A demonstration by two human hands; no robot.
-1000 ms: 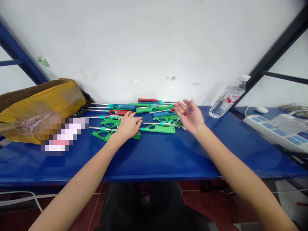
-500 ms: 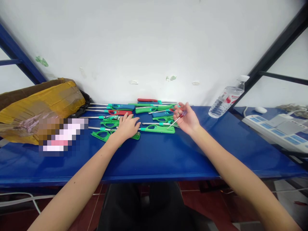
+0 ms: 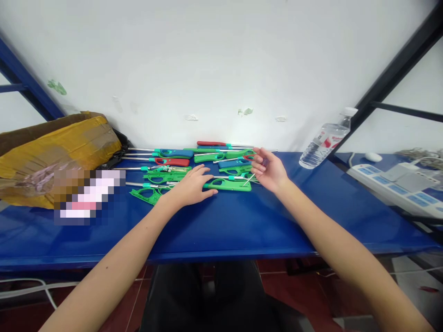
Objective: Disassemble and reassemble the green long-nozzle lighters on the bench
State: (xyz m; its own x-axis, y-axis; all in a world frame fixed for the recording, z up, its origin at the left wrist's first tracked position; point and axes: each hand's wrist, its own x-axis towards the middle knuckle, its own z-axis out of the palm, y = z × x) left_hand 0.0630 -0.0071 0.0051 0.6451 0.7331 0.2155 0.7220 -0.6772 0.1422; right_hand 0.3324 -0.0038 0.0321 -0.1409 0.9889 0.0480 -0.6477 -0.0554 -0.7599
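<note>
My right hand [image 3: 273,171] is curled around a small screwdriver [image 3: 249,179], its thin metal shaft slanting down toward the handle of a green long-necked lighter [image 3: 231,185]. Most of the screwdriver's handle is hidden in the fingers. My left hand [image 3: 194,186] hovers low with its fingers spread, nothing seen in it, by the metal neck of that same lighter. To its left lie opened lighters, a green half-shell [image 3: 147,195] and another green casing [image 3: 161,175] with inner parts showing. Behind them rest a red lighter [image 3: 177,162] and a blue lighter [image 3: 178,153].
More lighters, among them a red one [image 3: 211,143], lie along the wall. A taped cardboard box [image 3: 62,152] stands at the left beside a pixelated patch. At the right are a water bottle [image 3: 323,140], a white power strip [image 3: 394,186] and the blue table's [image 3: 242,230] metal frame.
My left hand has moved right, from over the opened green lighters toward the closed green one, with its fingers spreading. My right hand keeps the screwdriver at nearly the same place.
</note>
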